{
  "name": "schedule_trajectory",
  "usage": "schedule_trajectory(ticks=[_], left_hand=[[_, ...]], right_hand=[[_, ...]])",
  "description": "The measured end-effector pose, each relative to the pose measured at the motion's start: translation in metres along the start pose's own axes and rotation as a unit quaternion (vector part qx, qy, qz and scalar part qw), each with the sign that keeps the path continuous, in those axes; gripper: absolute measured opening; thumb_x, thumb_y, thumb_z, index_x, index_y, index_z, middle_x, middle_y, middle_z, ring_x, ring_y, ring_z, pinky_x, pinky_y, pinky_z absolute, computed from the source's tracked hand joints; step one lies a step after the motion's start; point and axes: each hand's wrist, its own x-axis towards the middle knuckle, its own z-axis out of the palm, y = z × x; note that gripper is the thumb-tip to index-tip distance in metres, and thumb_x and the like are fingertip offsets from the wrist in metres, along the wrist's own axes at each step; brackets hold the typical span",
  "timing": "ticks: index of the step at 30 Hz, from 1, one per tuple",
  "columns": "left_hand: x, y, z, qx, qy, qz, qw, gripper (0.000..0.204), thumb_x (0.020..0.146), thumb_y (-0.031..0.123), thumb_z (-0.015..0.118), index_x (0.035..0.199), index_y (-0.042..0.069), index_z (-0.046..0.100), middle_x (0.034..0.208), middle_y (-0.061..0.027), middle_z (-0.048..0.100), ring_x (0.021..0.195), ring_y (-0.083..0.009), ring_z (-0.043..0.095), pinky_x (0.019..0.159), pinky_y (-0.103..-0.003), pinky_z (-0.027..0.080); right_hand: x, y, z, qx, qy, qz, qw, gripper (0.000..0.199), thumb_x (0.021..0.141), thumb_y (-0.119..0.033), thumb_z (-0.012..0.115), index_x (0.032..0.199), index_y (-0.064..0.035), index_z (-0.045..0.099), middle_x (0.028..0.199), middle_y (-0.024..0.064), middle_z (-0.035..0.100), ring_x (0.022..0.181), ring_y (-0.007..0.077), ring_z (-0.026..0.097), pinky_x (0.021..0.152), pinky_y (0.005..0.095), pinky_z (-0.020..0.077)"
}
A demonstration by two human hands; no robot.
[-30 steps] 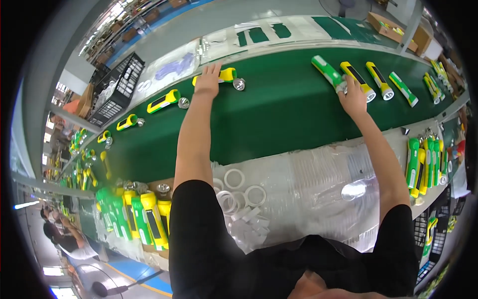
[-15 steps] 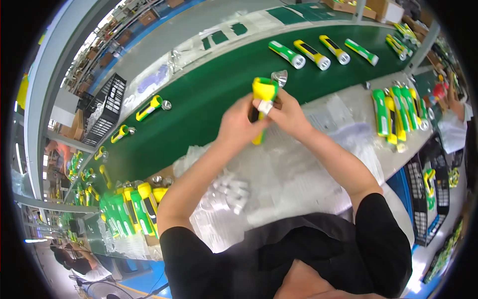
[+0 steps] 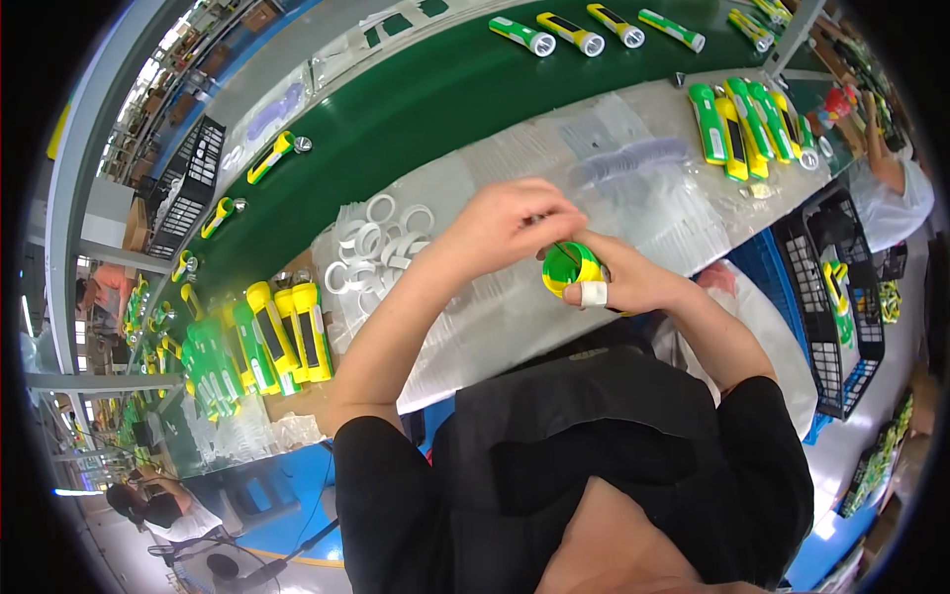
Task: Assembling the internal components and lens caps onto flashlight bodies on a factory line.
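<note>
A yellow and green flashlight body (image 3: 584, 280) is held in my right hand (image 3: 633, 277), its round open head tipped up so the green inside shows. White tape is wrapped round the thumb of that hand. My left hand (image 3: 517, 226) is over the open head, fingers bent and pinched together. Something thin and dark, perhaps a wire, runs from the opening towards those fingers. What they pinch is hidden. To the left lies a pile of white plastic rings (image 3: 368, 241) on the plastic-covered table (image 3: 495, 327).
Flashlights (image 3: 571, 34) lie along the green conveyor belt (image 3: 396, 144). A row of flashlights (image 3: 277, 327) stands at the table's left, and another bunch (image 3: 752, 129) at the right. A black crate (image 3: 826, 307) is at far right, near a co-worker (image 3: 891, 188).
The flashlight has come nearer to me and its open head now tips up. Its hanging silver reflector is no longer visible. My left hand has moved off the body to above the opening.
</note>
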Motion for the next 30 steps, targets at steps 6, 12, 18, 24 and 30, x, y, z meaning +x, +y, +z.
schedule_trajectory(ticks=[6,12,18,24,30], left_hand=[[-0.021,0.025,0.039,-0.077,0.2,-0.064,0.975,0.021,0.095,0.015,0.057,0.11,0.004,0.067,0.104,-0.0115,0.06,0.088,-0.0197,0.059,0.072,-0.029,0.048],[-0.022,0.022,0.065,0.049,0.276,0.009,0.96,0.023,0.099,0.017,0.048,0.106,0.006,0.066,0.111,-0.0112,0.059,0.102,-0.0289,0.056,0.089,-0.038,0.044],[-0.004,0.007,0.079,0.01,0.227,0.069,0.971,0.037,0.103,0.024,0.035,0.109,0.003,0.065,0.127,-0.0141,0.058,0.119,-0.034,0.051,0.1,-0.041,0.037],[0.044,-0.088,0.09,0.204,0.259,-0.078,0.941,0.049,0.09,0.035,0.064,0.125,0.002,0.058,0.125,-0.0165,0.059,0.116,-0.0339,0.053,0.097,-0.041,0.044],[0.051,-0.119,0.096,0.203,0.226,-0.075,0.95,0.052,0.079,0.032,0.076,0.121,0.004,0.062,0.115,-0.0127,0.063,0.104,-0.0322,0.056,0.088,-0.041,0.047]], right_hand=[[-0.012,0.005,0.016,0.204,0.027,0.021,0.978,0.06,0.091,-0.033,0.069,0.134,-0.0028,0.042,0.106,0.0105,0.059,0.085,0.0159,0.062,0.08,0.0309,0.0504],[-0.004,0.012,0.032,0.274,0.079,-0.027,0.958,0.065,0.095,-0.044,0.06,0.14,-0.0024,0.037,0.11,0.0099,0.057,0.091,0.017,0.061,0.081,0.0323,0.0507],[-0.003,0.019,0.031,0.341,0.166,-0.054,0.924,0.041,0.099,-0.03,0.058,0.128,-0.0052,0.044,0.097,0.009,0.059,0.081,0.0157,0.061,0.071,0.0302,0.0507],[-0.014,0.027,0.005,0.353,0.237,-0.036,0.904,0.043,0.099,-0.035,0.053,0.13,-0.0055,0.046,0.093,0.013,0.062,0.08,0.0187,0.062,0.074,0.0311,0.0506],[-0.027,0.036,-0.004,0.352,0.25,-0.027,0.902,0.044,0.099,-0.035,0.052,0.129,-0.0042,0.046,0.091,0.0136,0.062,0.077,0.0188,0.061,0.071,0.0308,0.0503]])
